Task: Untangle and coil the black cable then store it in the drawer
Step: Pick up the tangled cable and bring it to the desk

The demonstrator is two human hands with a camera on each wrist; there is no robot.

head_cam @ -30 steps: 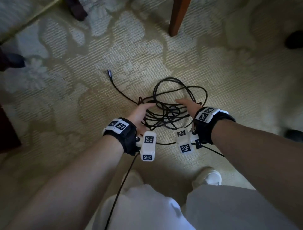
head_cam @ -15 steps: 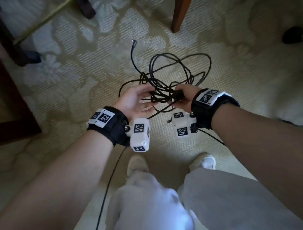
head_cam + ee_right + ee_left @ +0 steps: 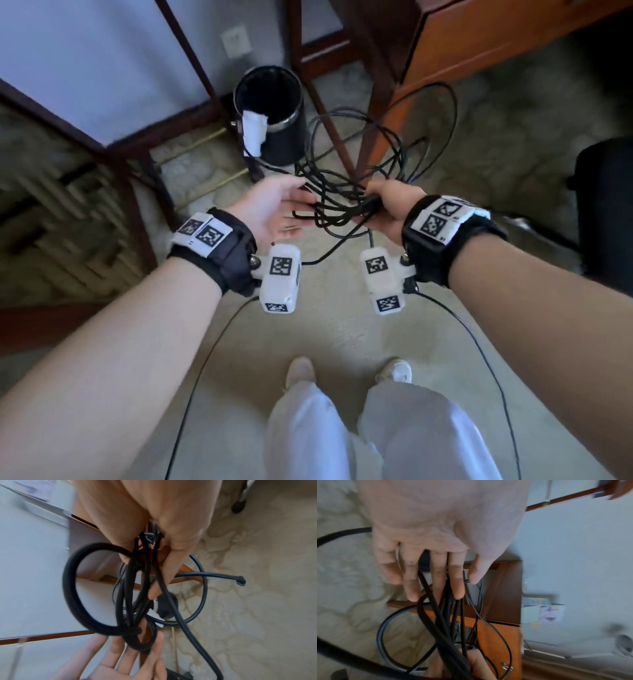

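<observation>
Both hands are up at waist height now, well clear of the carpet where they were reaching down a second ago. Her right hand (image 3: 385,209) has its fingers curled round the gathered middle of the black cable (image 3: 346,192), strands bunched through the fist. The left hand (image 3: 274,209) is spread flat, palm up, fingers straight; their tips (image 3: 412,593) just touch the hanging strands without closing on any.

That tangle has come up off the floor with them. Loose loops sag and fan out past the hands, one wide loop arcing up in front of the wooden desk leg (image 3: 373,113), and one plug end (image 3: 240,580) sticks out to the side in the right wrist view.

Beyond the hands the surroundings have changed as well: where there was only patterned carpet before, a black waste bin (image 3: 274,113) with a white scrap draped over its rim now stands against the wall, with the orange-brown desk (image 3: 479,37) to its right. Her white shoes (image 3: 394,371) stand on plain beige carpet (image 3: 329,335) below.
</observation>
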